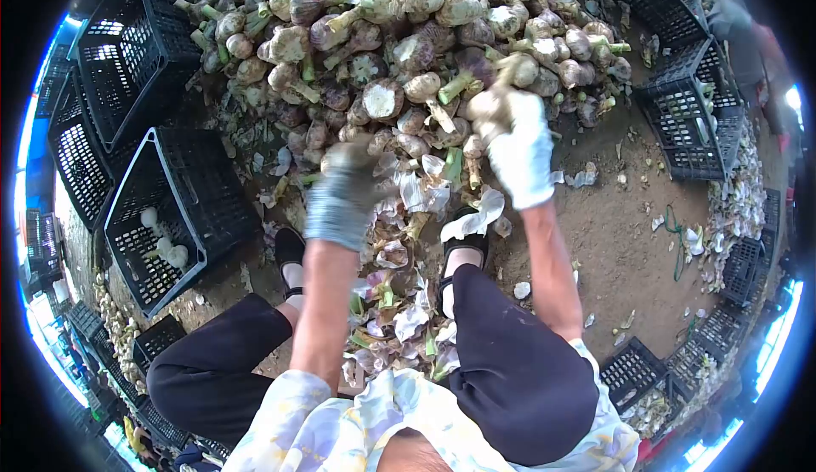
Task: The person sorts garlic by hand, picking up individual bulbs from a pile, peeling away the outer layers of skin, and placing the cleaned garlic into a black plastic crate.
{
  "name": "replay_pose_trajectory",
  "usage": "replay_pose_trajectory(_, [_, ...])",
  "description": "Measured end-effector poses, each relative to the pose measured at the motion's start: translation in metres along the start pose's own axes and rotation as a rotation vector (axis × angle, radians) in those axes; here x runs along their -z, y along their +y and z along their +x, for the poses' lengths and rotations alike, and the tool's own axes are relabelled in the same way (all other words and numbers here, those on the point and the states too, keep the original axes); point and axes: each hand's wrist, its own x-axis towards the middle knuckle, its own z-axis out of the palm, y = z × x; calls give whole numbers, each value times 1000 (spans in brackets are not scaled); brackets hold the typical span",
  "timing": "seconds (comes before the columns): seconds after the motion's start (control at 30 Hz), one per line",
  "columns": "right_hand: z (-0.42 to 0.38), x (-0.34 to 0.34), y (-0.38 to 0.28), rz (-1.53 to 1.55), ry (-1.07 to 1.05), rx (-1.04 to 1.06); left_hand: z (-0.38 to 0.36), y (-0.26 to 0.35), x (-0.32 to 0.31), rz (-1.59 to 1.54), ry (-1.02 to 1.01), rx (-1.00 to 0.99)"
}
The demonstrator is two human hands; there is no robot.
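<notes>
Both my hands wear pale work gloves and are smeared by motion. My right hand (520,153) is at the near edge of a big garlic heap (416,51), its fingers closed around a garlic bulb (487,108) with a stem. My left hand (338,204) is lower, over the front of the heap. Its fingers are blurred, and I cannot tell what they hold. Between the hands lie loose papery garlic skins (422,190). More skins and cut stalks (395,302) cover the ground between my feet.
To the left stands a black plastic crate (212,183) with a few white peeled bulbs (172,251) inside. Other black crates (136,55) are stacked behind it. On the right, more crates (693,110) border the bare soil (629,217). A green string (676,238) lies there.
</notes>
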Motion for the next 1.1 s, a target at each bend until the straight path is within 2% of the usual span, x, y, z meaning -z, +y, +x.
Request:
replay_pose_trajectory(0.03, [-18,-7,-10,80,-12,134,-5,-14,-32,-350,-2,274])
replay_pose_trajectory(0.07, [-33,-17,-16,-153,-7,359,-4,-36,-41,-536,-92,363])
replay_pose_trajectory(0.1, [-49,-22,-27,-162,-110,341,6,-63,-51,-730,-29,221])
replay_pose_trajectory(0.17, [-66,-23,-36,509,-275,-181,-2,-59,-40,-676,-200,43])
replay_pose_trajectory(0.2, [-65,-23,-21,945,-279,-437,-10,-53,-40,-550,-182,-33])
replay_pose_trajectory(0.23, [-58,-17,-11,1070,-325,-572,-16,-46,-40,-422,-168,-108])
replay_pose_trajectory(0.27, [-53,-23,-7,1003,-368,-623,-15,-53,-34,-228,-65,-175])
replay_pose_trajectory(0.3, [-51,-28,-6,932,-409,-674,-17,-53,-34,-227,-67,-175])
replay_pose_trajectory(0.33, [-48,-26,-14,936,-490,-748,-20,-51,-34,166,-56,-350])
replay_pose_trajectory(0.37, [-53,-35,-14,1011,-435,-564,-23,-49,-35,562,-46,-518])
replay_pose_trajectory(0.43, [-54,-36,-19,811,-382,-401,-29,-50,-40,628,-14,-583])
replay_pose_trajectory(0.47, [-57,-38,-17,815,-379,-400,-31,-51,-42,351,-3,-457])
replay_pose_trajectory(0.5, [-62,-41,-13,886,-372,-515,-32,-51,-42,75,10,-325])
replay_pose_trajectory(0.53, [-64,-43,-10,953,-365,-629,-26,-55,-35,31,11,-285])
replay_pose_trajectory(0.6, [-65,-41,-6,993,-375,-675,-26,-55,-32,-62,-12,-221])
replay_pose_trajectory(0.67, [-63,-32,-7,1040,-395,-822,-25,-58,-31,-149,-24,-167])
replay_pose_trajectory(0.7, [-59,-30,-12,1039,-398,-822,-26,-56,-32,-150,-22,-168])
replay_pose_trajectory(0.77, [-51,-31,-18,765,-461,-685,-27,-52,-36,233,8,-317])
replay_pose_trajectory(0.8, [-54,-42,-16,915,-381,-575,-28,-52,-37,291,31,-348])
replay_pose_trajectory(0.83, [-55,-49,-16,808,-360,-470,-27,-55,-36,291,30,-346])
replay_pose_trajectory(0.9, [-55,-49,-16,751,-406,-484,-23,-63,-29,43,74,-265])
replay_pose_trajectory(0.93, [-57,-48,-15,726,-422,-476,-28,-55,-31,-126,20,-111])
replay_pose_trajectory(1.0, [-58,-46,-6,562,-450,-385,-23,-67,-23,-306,-46,-69])
replay_pose_trajectory(1.1, [-56,-34,-2,674,-548,-423,-22,-69,-20,-444,-96,2])
